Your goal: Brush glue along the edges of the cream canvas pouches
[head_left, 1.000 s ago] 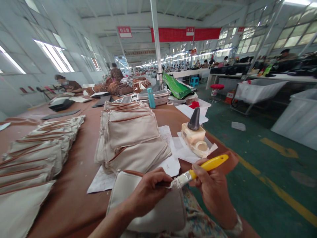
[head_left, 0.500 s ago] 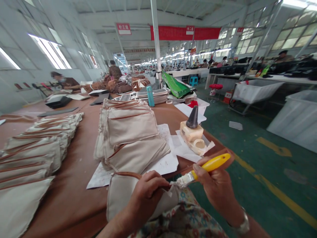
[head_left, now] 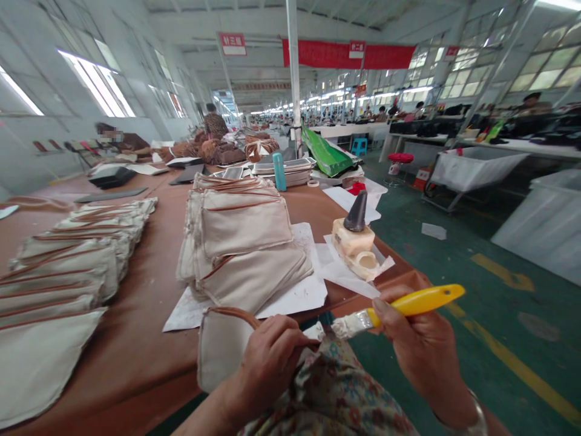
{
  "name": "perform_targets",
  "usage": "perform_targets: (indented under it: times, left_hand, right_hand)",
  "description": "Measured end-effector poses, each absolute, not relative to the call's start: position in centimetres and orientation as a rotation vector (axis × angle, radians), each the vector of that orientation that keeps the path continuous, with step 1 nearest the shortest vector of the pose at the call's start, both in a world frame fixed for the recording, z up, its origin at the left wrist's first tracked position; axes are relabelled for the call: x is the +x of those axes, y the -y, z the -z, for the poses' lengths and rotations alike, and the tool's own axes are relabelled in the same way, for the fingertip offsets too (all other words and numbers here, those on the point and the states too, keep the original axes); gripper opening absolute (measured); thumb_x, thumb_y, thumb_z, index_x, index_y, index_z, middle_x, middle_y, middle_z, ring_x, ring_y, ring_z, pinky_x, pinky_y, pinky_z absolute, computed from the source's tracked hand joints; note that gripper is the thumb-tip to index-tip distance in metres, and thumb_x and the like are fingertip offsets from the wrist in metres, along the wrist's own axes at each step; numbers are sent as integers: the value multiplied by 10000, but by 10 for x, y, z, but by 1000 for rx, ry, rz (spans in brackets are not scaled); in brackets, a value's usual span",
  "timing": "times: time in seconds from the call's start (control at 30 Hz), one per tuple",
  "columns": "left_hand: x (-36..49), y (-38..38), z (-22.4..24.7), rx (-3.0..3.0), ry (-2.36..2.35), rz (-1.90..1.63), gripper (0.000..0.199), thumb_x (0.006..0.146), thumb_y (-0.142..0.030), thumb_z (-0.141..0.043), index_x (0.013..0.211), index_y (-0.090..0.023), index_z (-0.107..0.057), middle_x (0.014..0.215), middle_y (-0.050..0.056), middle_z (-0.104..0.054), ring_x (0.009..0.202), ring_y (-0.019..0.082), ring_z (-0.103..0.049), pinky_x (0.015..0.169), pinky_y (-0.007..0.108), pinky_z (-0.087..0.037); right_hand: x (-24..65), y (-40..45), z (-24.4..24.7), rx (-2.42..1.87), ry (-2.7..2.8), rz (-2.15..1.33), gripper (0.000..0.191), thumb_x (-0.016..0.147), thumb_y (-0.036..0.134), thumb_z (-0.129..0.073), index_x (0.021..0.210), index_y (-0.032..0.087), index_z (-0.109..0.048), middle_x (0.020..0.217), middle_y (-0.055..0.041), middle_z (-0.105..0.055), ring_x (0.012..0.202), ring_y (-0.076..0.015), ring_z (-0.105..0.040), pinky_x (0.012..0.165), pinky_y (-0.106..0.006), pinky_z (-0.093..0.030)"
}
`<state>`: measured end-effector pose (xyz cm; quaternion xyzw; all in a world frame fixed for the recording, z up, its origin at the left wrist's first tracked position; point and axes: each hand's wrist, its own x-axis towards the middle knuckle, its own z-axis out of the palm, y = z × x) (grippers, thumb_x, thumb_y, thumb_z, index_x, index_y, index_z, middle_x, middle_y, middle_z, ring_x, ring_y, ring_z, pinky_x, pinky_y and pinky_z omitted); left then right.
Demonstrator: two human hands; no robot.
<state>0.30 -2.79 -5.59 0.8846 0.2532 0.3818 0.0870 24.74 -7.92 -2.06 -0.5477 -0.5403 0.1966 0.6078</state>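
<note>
My left hand is closed on a beige fabric piece with brown edging, at the table's near edge above my lap. My right hand grips a yellow-handled brush. White matter coats the bristles, which point left, just right of the fabric's pinched end. Past my hands, a pile of similar beige pieces lies on white paper. To its right stands a stained, cream-coloured container with a dark cone on top.
The brown table carries a long row of beige pieces at the left. A teal bottle and a green bag are farther back. White bins stand on the floor at right. People are in the background.
My right hand has moved right with the brush, and the bristles have come away from the fabric's edge. My left hand still holds the fabric. The view has shifted slightly.
</note>
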Motion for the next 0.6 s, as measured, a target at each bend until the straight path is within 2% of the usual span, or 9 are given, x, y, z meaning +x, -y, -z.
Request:
perform_targets:
  times: [0.1, 0.2, 0.4, 0.6]
  left_hand:
    - [4, 31, 57, 2745, -664, -1063, 111, 954, -105, -555, 967, -174, -640, 818, 36, -620, 737, 151, -553, 684, 265, -439]
    - [4, 35, 57, 2820, -598, -1023, 78, 958, -124, -557, 926, -166, -614, 796, 32, -605, 716, 155, -522, 664, 275, -415]
    - [2, 36, 57, 2762, -646, -1109, 85, 938, -90, -570, 902, -164, -590, 805, 26, -582, 702, 136, -498, 645, 253, -403]
    - [4, 40, 56, 2786, -611, -1085, 93, 931, -74, -568, 891, -159, -565, 794, 25, -587, 699, 136, -486, 638, 254, -397]
  right_hand:
    - [244, 80, 13, -1216, 1234, -500, 205, 1004, 349, -611, 859, 204, -612, 662, 31, -522, 540, -133, -487, 503, -229, -394]
    - [232, 77, 13, -1142, 1335, -540, 175, 1013, 332, -591, 895, 204, -605, 738, 15, -553, 601, -142, -508, 546, -240, -415]
    - [235, 83, 10, -1126, 1672, -552, 177, 1015, 273, -533, 857, 202, -571, 782, -10, -562, 708, -172, -552, 597, -262, -417]
    - [243, 92, -11, -1171, 1589, -365, 142, 1013, 216, -544, 876, 230, -579, 735, 34, -530, 600, -141, -503, 571, -251, -397]
